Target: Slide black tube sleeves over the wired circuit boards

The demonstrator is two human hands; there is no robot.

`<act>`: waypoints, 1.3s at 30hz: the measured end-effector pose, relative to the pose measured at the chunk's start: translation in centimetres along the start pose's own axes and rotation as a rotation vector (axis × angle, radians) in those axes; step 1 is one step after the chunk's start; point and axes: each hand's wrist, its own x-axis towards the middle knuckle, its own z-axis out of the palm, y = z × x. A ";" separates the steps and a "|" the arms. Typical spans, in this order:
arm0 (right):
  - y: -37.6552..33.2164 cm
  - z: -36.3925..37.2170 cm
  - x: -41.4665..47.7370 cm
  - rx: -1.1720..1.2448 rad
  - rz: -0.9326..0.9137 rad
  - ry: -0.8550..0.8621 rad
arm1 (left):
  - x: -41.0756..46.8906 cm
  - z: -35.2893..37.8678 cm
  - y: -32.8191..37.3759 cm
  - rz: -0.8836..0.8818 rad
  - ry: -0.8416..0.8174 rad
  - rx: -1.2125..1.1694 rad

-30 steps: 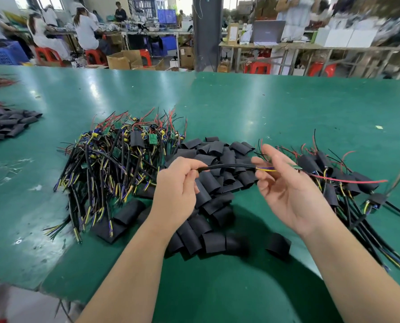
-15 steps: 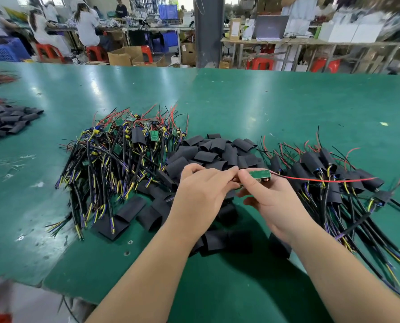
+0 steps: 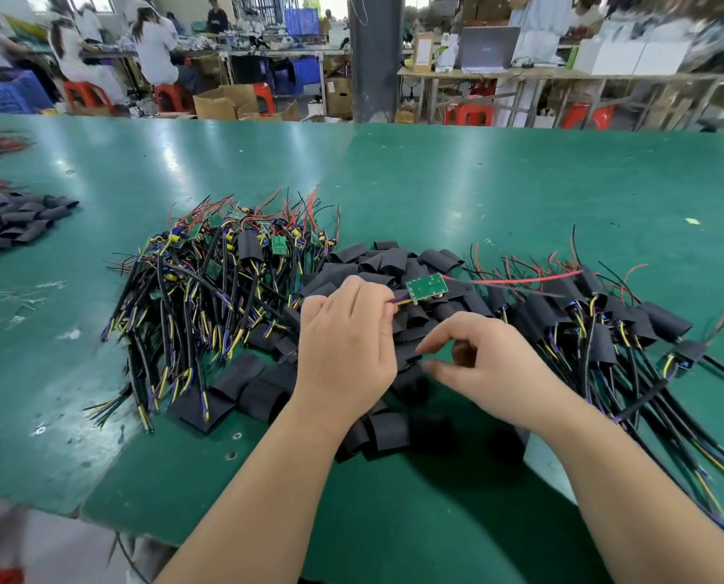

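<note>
My left hand pinches the yellow and purple wires of a bare green circuit board, held just above the table. The board's red wire trails off to the right. My right hand hovers low over the heap of black tube sleeves, its forefinger and thumb a little apart, and I see nothing held in it. A tangle of unsleeved wired boards lies to the left. Boards wearing black sleeves are piled on the right.
All of it lies on a green table, whose near edge runs close below my forearms. A second heap of black sleeves sits at the far left. People work at benches beyond the table, and a dark pillar stands behind it.
My right hand has let go of the board and dropped toward the sleeves. The left hand now holds the board alone, by its wires, a little farther right.
</note>
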 end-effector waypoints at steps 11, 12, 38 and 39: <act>-0.5 2.6 -0.5 -0.144 -0.195 -0.294 | 0.0 0.0 -0.4 -0.022 0.056 0.016; -0.3 2.4 -0.5 -0.167 -0.191 -0.251 | 0.0 0.0 -0.4 -0.032 0.061 0.011; 0.9 0.3 1.2 0.927 0.184 0.459 | -0.2 0.3 -1.0 0.112 -0.128 0.009; 0.8 0.3 1.2 0.961 0.193 0.461 | -0.2 0.4 -1.0 0.135 -0.098 0.050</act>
